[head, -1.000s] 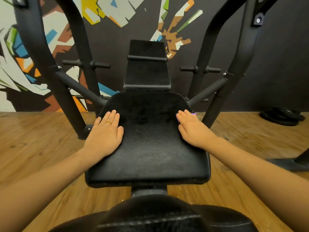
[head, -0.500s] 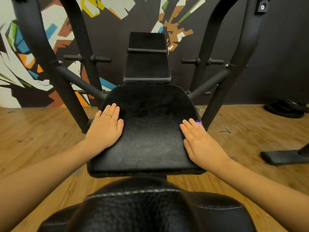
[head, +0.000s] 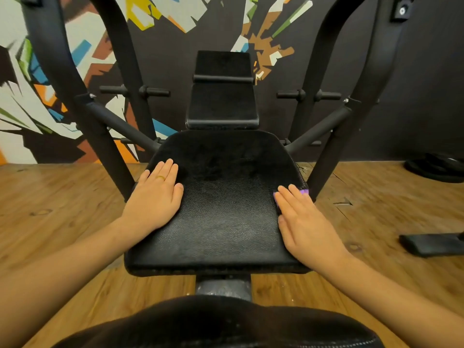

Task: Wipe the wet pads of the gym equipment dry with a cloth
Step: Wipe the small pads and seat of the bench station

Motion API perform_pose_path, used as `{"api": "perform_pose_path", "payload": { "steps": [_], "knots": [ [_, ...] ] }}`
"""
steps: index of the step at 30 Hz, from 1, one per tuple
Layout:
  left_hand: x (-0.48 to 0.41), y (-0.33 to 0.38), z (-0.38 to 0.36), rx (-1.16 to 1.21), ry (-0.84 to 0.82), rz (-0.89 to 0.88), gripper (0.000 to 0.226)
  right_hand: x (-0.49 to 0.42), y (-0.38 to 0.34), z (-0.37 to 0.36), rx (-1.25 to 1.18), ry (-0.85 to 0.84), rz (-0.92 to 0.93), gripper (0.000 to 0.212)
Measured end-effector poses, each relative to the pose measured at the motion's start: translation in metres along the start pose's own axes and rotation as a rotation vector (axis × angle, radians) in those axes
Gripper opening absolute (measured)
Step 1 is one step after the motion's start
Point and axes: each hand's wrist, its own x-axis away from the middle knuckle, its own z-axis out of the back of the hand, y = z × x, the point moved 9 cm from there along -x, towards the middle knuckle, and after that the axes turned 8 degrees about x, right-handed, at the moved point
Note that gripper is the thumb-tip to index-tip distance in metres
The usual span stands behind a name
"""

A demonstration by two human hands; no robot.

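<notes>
A wide black seat pad (head: 226, 212) of the gym machine lies in front of me, its leather grain shining under the light. My left hand (head: 155, 199) lies flat on the pad's left edge, fingers straight, a gold ring on one finger. My right hand (head: 303, 222) lies flat along the pad's right edge; a bit of purple cloth (head: 303, 191) peeks out beyond its fingertips and most of it is hidden under the palm. A narrower black back pad (head: 223, 96) rises behind the seat. Another rounded black pad (head: 221, 322) fills the bottom of the view.
Black steel frame arms (head: 75, 96) stand on both sides of the seat, with weight pegs (head: 135, 91) behind. Weight plates (head: 437, 167) lie on the wooden floor at far right, and a black base foot (head: 431, 243) juts in from the right. A painted wall stands behind.
My right hand has slid back along the pad's right edge toward me with the purple cloth under it. My left hand has stayed in place. The view shifted slightly.
</notes>
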Motion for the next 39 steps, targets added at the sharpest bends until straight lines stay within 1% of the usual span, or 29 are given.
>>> {"api": "perform_pose_path", "payload": {
  "steps": [4, 6, 8, 10, 11, 13, 16, 18, 19, 21, 23, 24, 25, 27, 28, 29, 31, 33, 34, 35, 37, 39],
  "knots": [
    [-0.002, -0.001, 0.002, -0.006, -0.013, 0.003, 0.069, -0.034, 0.016, -0.001, -0.037, -0.002, 0.046, 0.052],
    [-0.004, 0.000, -0.002, -0.030, -0.049, 0.023, 0.062, -0.070, 0.036, -0.006, -0.047, -0.022, 0.021, 0.035],
    [-0.006, 0.000, -0.005, -0.043, -0.075, 0.040, 0.060, -0.108, 0.055, -0.009, -0.078, -0.040, -0.017, 0.016],
    [-0.011, 0.002, -0.007, -0.046, -0.111, 0.041, 0.061, -0.140, 0.069, -0.012, -0.158, -0.056, -0.037, 0.008],
    [-0.014, 0.001, -0.003, -0.051, -0.121, 0.035, 0.061, -0.153, 0.073, -0.016, -0.210, -0.093, -0.050, 0.007],
    [-0.033, 0.016, -0.001, -0.086, -0.154, -0.009, 0.062, -0.171, 0.091, -0.018, -0.354, -0.147, -0.125, 0.010],
    [-0.066, 0.042, -0.008, -0.132, -0.222, -0.087, 0.065, -0.175, 0.106, -0.022, -0.743, -0.146, -0.325, 0.027],
    [-0.082, 0.066, -0.014, -0.150, -0.244, -0.160, 0.067, -0.169, 0.112, -0.032, -0.902, -0.133, -0.403, 0.043],
    [-0.087, 0.078, -0.015, -0.172, -0.239, -0.208, 0.068, -0.166, 0.113, -0.033, -0.936, -0.121, -0.408, 0.052],
    [-0.094, 0.099, -0.016, -0.233, -0.228, -0.320, 0.073, -0.163, 0.113, -0.031, -0.922, -0.085, -0.366, 0.058],
    [-0.103, 0.118, -0.013, -0.299, -0.212, -0.422, 0.084, -0.160, 0.108, -0.023, -0.830, -0.054, -0.292, 0.052],
    [-0.109, 0.124, -0.013, -0.319, -0.213, -0.449, 0.085, -0.159, 0.103, -0.018, -0.763, -0.053, -0.249, 0.048],
    [-0.116, 0.127, -0.012, -0.329, -0.217, -0.453, 0.080, -0.158, 0.098, -0.013, -0.694, -0.057, -0.200, 0.043],
    [-0.135, 0.125, -0.007, -0.328, -0.216, -0.424, 0.070, -0.163, 0.089, -0.008, -0.543, -0.091, -0.096, 0.028],
    [-0.141, 0.122, -0.005, -0.321, -0.214, -0.408, 0.068, -0.162, 0.083, -0.007, -0.477, -0.118, -0.057, 0.020],
    [-0.147, 0.118, -0.005, -0.317, -0.214, -0.394, 0.068, -0.159, 0.077, -0.006, -0.432, -0.148, -0.018, 0.018],
    [-0.154, 0.107, -0.012, -0.316, -0.218, -0.359, 0.068, -0.142, 0.064, -0.005, -0.340, -0.162, 0.066, 0.024],
    [-0.153, 0.089, -0.021, -0.255, -0.242, -0.301, 0.069, -0.120, 0.044, -0.004, -0.210, -0.126, 0.152, 0.035],
    [-0.152, 0.081, -0.025, -0.202, -0.250, -0.281, 0.071, -0.114, 0.039, -0.003, -0.176, -0.103, 0.168, 0.036],
    [-0.150, 0.076, -0.028, -0.160, -0.250, -0.281, 0.075, -0.116, 0.039, -0.005, -0.174, -0.094, 0.158, 0.030],
    [-0.152, 0.071, -0.028, -0.103, -0.224, -0.306, 0.086, -0.142, 0.046, -0.006, -0.191, -0.083, 0.119, 0.011],
    [-0.153, 0.068, -0.029, -0.063, -0.216, -0.302, 0.090, -0.178, 0.058, -0.011, -0.173, -0.110, 0.066, 0.008]
  ]
}}
